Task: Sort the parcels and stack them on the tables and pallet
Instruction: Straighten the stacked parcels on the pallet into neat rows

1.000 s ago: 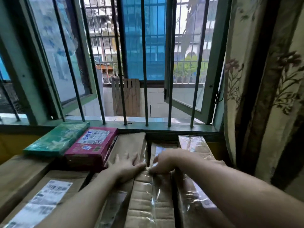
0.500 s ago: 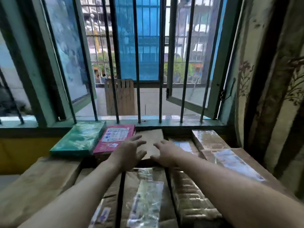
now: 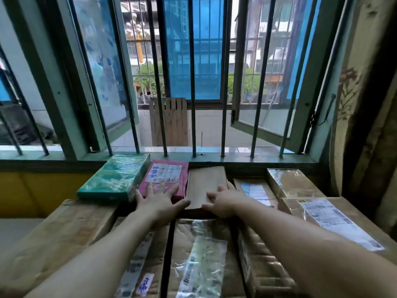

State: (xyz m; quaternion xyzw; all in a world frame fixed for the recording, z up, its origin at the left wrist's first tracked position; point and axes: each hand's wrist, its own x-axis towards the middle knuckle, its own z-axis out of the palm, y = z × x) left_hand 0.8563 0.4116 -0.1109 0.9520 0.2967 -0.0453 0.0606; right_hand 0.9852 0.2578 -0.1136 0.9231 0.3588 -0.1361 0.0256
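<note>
Under the barred window (image 3: 193,82), along the far edge of the pile, three flat parcels lie side by side: a green parcel (image 3: 113,177) on the left, a pink parcel (image 3: 166,175) touching it, and a plain brown parcel (image 3: 206,181) just right of that. They sit on top of larger taped cartons (image 3: 199,254), which fill the near part of the view, and more wrapped boxes (image 3: 294,183) are packed against the curtain (image 3: 365,125) on the right. Judging by this, much of the stacking at this spot looks done, with a lower layer laid and a top row begun. No pallet shows, so how much sorting is left cannot be judged. Whatever carries the pile is hidden beneath it.

Both hands reach to the near ends of the top row. The left hand (image 3: 160,202) lies flat with fingers spread on the near end of the pink parcel, its thumb pointing right toward the brown one. The right hand (image 3: 224,200) rests on the near right corner of the brown parcel with fingers bent over its top. I cannot tell whether it grips the edge or only presses it.
</note>
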